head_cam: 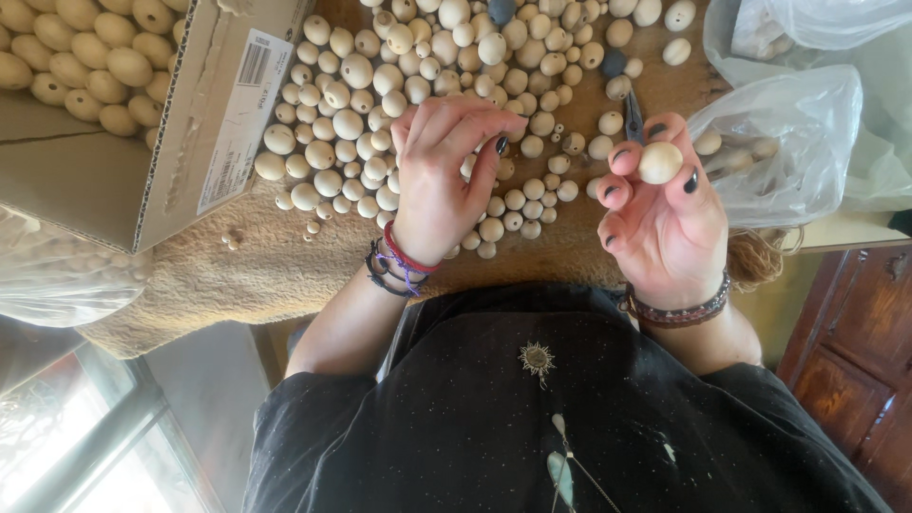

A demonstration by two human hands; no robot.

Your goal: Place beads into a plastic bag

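Dozens of pale wooden beads fill an open cardboard box (142,161) at the far left. Many more loose beads (361,104) lie spread over the table (247,271). The left hand (439,180) rests on this spread, fingers curled down among the beads (whether its grip has closed on one I cannot tell). The right hand (665,214) is raised palm-up just beside it, fingertips pinching a single round bead (659,162). Crumpled clear plastic bags (807,133) lie at the right.
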